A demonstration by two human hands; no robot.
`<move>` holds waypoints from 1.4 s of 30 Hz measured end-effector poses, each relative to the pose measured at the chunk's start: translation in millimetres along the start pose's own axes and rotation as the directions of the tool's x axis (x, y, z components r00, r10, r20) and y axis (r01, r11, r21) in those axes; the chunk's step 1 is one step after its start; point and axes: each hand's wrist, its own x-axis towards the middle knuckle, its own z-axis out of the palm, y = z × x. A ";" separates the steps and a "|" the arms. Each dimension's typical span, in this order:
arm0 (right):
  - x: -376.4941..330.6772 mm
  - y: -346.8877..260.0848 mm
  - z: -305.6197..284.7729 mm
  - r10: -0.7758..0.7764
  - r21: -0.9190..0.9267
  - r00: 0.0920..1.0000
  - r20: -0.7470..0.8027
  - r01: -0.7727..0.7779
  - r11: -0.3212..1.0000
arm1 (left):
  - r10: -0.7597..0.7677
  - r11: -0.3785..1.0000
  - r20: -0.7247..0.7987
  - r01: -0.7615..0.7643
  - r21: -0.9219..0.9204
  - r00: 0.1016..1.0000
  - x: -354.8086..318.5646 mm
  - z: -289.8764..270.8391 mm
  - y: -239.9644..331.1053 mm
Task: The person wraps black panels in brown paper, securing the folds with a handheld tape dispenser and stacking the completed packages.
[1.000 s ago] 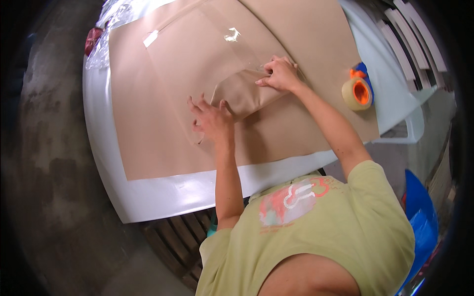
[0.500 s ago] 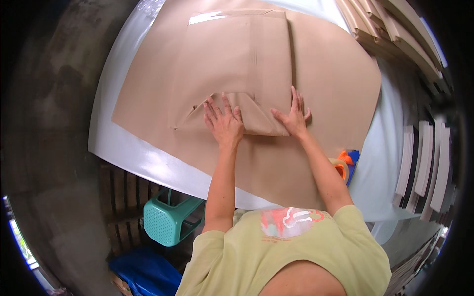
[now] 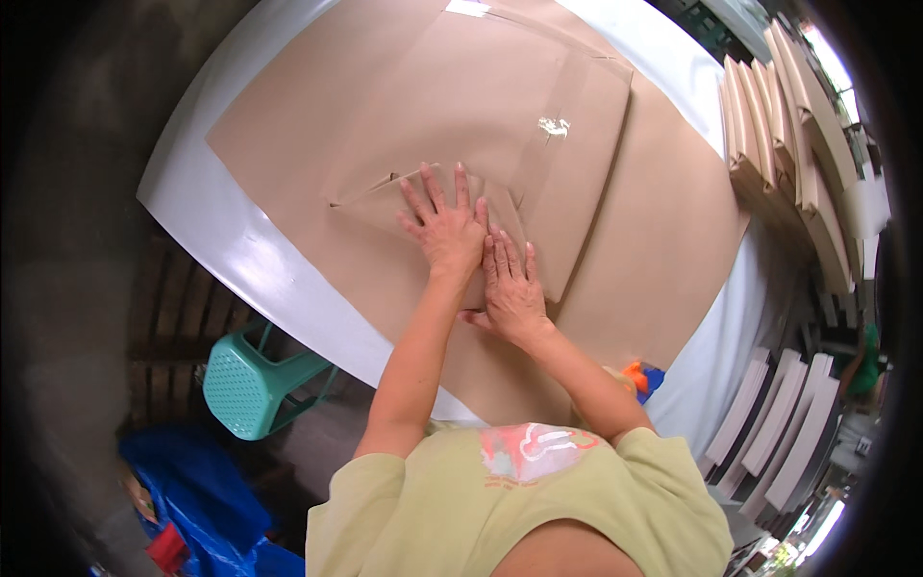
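Observation:
A flat package wrapped in brown paper (image 3: 481,91) lies on a larger brown paper sheet (image 3: 663,231). Its near end is folded inward into slanting flaps. My left hand (image 3: 447,233) presses palm down on that folded end, fingers spread. Close beside it, my right hand (image 3: 511,293) rests flat on the near fold by the package's right corner, its fingers stretched out and thumb to the side. Neither hand grips anything. Clear tape (image 3: 555,127) shines along the package's right part. An orange and blue tape dispenser (image 3: 646,379) is partly hidden behind my right forearm.
A shiny white table (image 3: 226,216) carries the paper. Several brown-wrapped flat packages (image 3: 808,144) stand stacked at the far right, with pale boards (image 3: 769,423) below them. A green plastic stool (image 3: 236,389) and blue plastic sheeting (image 3: 207,490) sit on the left.
My right hand has moved left from the package's right edge onto the folded end, beside my left hand. My left hand stays on the flaps. The view has turned.

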 end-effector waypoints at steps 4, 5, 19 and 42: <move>40.4 11.1 -12.9 0.035 -0.072 0.997 -0.065 -0.039 0.997 | -0.074 0.994 -0.017 0.075 0.085 0.997 -6.2 -1.1 -2.4; 50.6 16.3 -14.3 0.027 -0.052 0.996 -0.089 -0.031 0.998 | -0.078 0.994 -0.002 0.078 0.076 0.997 -4.9 0.4 0.1; -273.4 67.0 -46.6 0.913 0.755 0.235 -0.333 -0.513 0.407 | -0.142 0.982 0.063 0.133 0.135 0.988 14.5 -0.7 16.0; -43.6 45.1 -162.7 0.205 0.779 0.870 -0.448 0.268 0.567 | 0.305 0.950 0.117 -0.293 -0.109 0.945 23.7 -19.3 -30.2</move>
